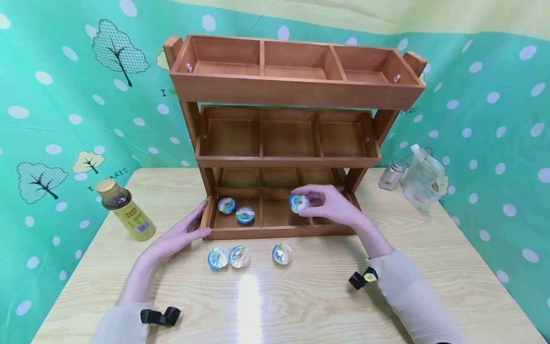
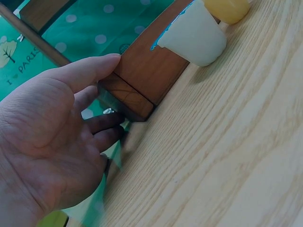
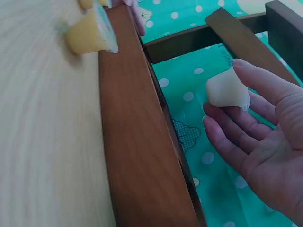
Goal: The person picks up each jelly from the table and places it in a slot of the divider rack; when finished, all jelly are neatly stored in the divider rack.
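My right hand [image 1: 333,205] pinches a small jelly cup [image 1: 299,203] between thumb and fingers, above the middle compartment of the wooden rack's bottom tier [image 1: 279,232]. In the right wrist view this cup [image 3: 227,89] looks whitish. The left hand [image 1: 182,236] touches the left end of that tier, with the thumb [image 2: 102,66] at the front corner and the other fingers along the side. Two jelly cups [image 1: 245,215] lie in the tier's left compartment. Three more stand on the table before the rack: two side by side [image 1: 239,256] and one apart [image 1: 282,254].
Above are the rack's middle tier [image 1: 288,162] and top tier [image 1: 296,91], each split into three compartments. A bottle with yellow label [image 1: 133,217] stands at left. At right are a lidded jar [image 1: 392,176] and a clear spouted pouch [image 1: 424,179]. Patterned green cloth [image 1: 56,119] surrounds the table.
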Demonstrator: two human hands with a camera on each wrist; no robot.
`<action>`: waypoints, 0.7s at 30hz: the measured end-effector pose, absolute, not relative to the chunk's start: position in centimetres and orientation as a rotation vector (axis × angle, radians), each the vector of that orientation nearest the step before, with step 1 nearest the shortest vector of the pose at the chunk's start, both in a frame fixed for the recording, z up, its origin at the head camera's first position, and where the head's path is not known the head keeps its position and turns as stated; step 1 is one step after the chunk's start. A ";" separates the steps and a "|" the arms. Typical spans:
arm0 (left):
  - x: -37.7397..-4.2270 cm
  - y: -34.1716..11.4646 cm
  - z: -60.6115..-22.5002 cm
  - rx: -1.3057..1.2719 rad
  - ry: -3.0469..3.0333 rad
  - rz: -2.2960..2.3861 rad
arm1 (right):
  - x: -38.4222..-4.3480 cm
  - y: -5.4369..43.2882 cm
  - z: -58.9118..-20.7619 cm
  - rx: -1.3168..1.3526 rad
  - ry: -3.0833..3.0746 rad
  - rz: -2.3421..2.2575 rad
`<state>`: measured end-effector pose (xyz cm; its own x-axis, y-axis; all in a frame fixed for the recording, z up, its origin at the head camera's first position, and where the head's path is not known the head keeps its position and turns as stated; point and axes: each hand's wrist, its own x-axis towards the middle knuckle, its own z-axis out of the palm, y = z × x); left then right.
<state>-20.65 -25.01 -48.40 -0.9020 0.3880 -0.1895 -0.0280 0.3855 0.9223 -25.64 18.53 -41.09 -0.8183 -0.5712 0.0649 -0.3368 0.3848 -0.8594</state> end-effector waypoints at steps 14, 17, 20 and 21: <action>-20.4 -25.2 -48.4 0.303 2.283 1.523 | -29.1 14.1 -42.0 -0.839 2.346 -1.409; -20.4 -25.2 -48.5 0.303 2.285 1.519 | -29.3 13.5 -42.7 -0.850 2.351 -1.385; -20.4 -25.2 -48.6 0.303 2.286 1.522 | -29.3 12.9 -43.3 -0.864 2.366 -1.342; -20.4 -25.2 -48.6 0.302 2.286 1.525 | -29.2 12.7 -43.5 -0.871 2.375 -1.325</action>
